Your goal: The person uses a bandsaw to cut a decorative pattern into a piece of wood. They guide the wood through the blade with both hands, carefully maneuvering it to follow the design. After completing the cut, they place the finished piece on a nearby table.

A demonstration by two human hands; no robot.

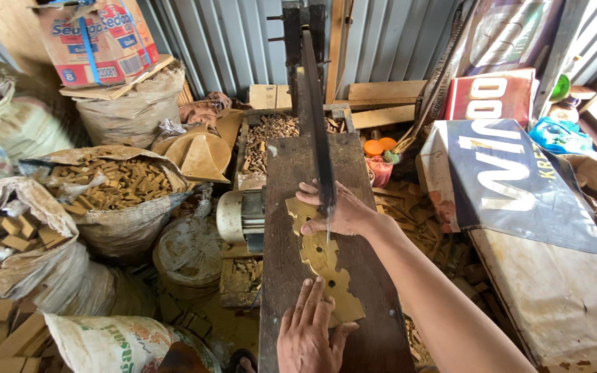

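Note:
A flat, yellowish carved wooden piece (320, 259) with scalloped edges and small holes lies on the dark saw table (285, 207). My right hand (340, 211) presses flat on its far end, right beside the thin vertical saw blade (318, 124). My left hand (309, 331) rests palm down on the near end of the piece, fingers spread over it. The blade runs down from a dark upright frame (302, 41) and meets the wood by my right hand's fingers.
Sacks of small wood blocks (115, 183) crowd the left. An electric motor (240, 215) sits against the table's left side. A tray of wood chips (267, 135) lies behind the table. Printed tarps (513, 179) cover a bench at right. Corrugated metal walls stand behind.

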